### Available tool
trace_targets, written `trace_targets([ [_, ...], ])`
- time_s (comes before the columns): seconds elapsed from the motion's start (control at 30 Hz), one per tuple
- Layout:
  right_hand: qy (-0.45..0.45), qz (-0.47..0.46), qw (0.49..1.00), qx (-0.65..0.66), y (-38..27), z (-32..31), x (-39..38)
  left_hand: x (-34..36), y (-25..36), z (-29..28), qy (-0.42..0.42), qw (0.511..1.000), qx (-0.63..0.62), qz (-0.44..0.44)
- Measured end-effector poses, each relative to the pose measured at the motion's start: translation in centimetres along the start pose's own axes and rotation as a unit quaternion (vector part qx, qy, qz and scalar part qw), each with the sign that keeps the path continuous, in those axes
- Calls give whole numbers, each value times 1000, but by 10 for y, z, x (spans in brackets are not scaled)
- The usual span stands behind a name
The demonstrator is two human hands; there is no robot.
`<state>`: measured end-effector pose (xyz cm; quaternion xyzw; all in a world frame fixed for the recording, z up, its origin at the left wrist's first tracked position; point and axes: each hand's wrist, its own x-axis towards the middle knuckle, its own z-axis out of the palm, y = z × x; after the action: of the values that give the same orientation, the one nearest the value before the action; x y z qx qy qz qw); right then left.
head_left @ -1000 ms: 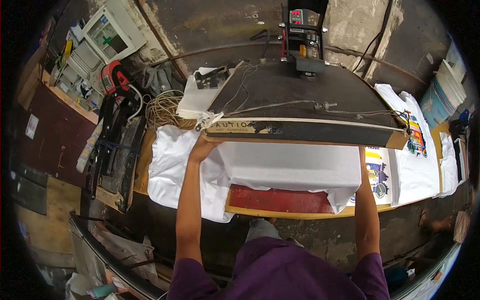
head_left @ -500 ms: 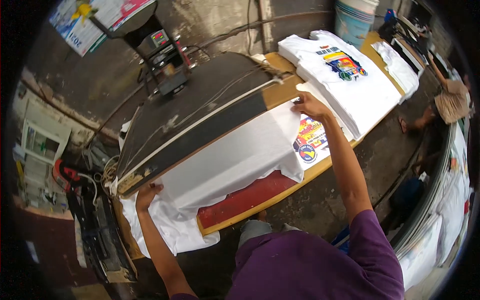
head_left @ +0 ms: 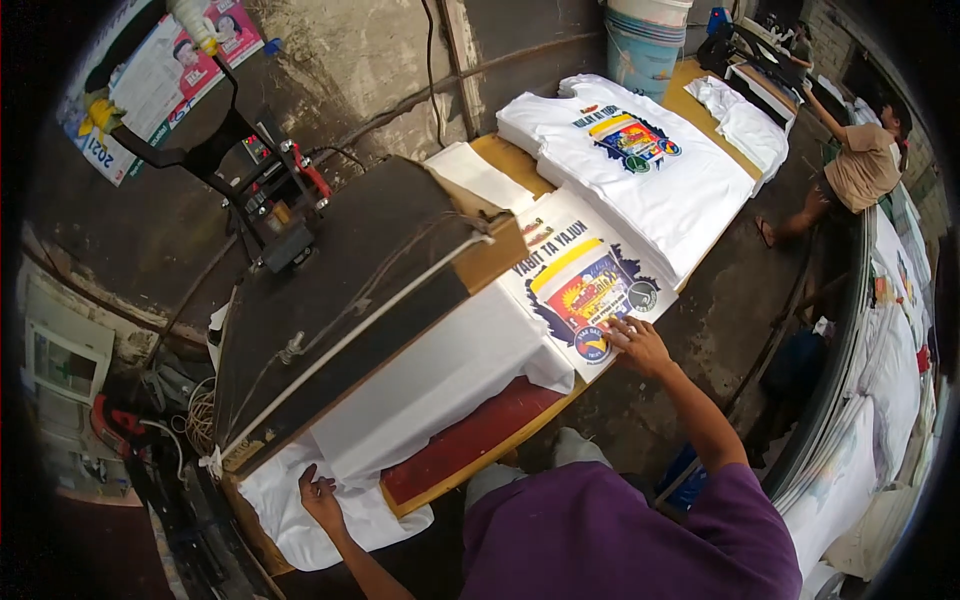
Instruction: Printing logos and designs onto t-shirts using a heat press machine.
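Note:
My right hand (head_left: 637,345) rests fingers spread on a stack of colourful printed transfer sheets (head_left: 580,285) on the wooden bench. My left hand (head_left: 320,497) lies on the hanging edge of a plain white T-shirt (head_left: 440,375). That shirt is spread over the red lower platen (head_left: 470,440) of a heat press. The black upper plate (head_left: 345,290) of the press is raised over it. Neither hand grips anything that I can see.
A pile of printed white T-shirts (head_left: 640,170) lies further right on the bench. More white shirts (head_left: 745,120) and a bucket (head_left: 640,45) sit beyond. Another person (head_left: 860,165) stands at the far right. Cables and tools (head_left: 150,430) crowd the left.
My view has swung to the right. My right hand moved from the shirt's right edge onto the printed sheets. My left hand slid down along the shirt's left edge.

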<state>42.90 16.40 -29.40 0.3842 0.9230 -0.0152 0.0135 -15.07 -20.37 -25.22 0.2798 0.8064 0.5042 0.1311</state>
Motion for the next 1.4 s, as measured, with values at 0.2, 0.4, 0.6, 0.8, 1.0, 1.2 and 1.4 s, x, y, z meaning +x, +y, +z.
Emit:
trace_targets([
  [0.2, 218, 178, 925, 255, 47, 18, 18, -71, 29, 52, 128, 981, 18, 144],
  [0.4, 288, 233, 423, 827, -15, -112, -7, -204, 198, 219, -239, 947, -212, -32],
  [0.6, 344, 234, 318, 852, -48, -134, -81, -237, 246, 312, -361, 686, -577, -256],
  [0.8, 447, 270, 462, 716, -6, -164, -183, -249, 284, 279, -354, 788, -487, -132],
  [1.0, 331, 171, 646, 666, -7, -233, -253, -288, 287, 185, -367, 823, -420, -107],
  [1.2, 239, 202, 761, 568, -88, -278, -132, -220, 267, 71, -271, 875, -392, -80],
  [1.4, 289, -44, 675, 678, -161, -293, -42, -127, 289, 10, -218, 841, -486, 91],
])
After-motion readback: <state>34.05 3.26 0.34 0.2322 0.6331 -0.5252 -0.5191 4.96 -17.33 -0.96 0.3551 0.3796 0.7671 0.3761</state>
